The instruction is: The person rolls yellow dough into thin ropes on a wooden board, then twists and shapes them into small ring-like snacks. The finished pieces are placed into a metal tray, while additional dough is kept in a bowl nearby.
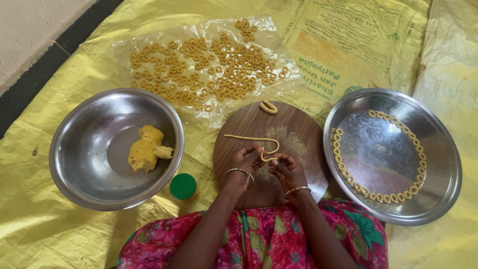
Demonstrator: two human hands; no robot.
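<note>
Nearest the camera, the curled end of a thin dough rope (256,141) is pinched between the fingertips of the left hand (244,163) and the right hand (288,169), both closed on it over the near half of the round wooden board (298,130). The rope's straight run is laid leftward to just short of the board's edge, bare wood is left toward the far rim, and one finished dough loop (269,106) is seen there. Flanking are a steel bowl (79,149) with dough, a green lid (182,186) and a ring-lined steel plate (438,149); beyond lie rings on plastic sheet (124,50).
</note>
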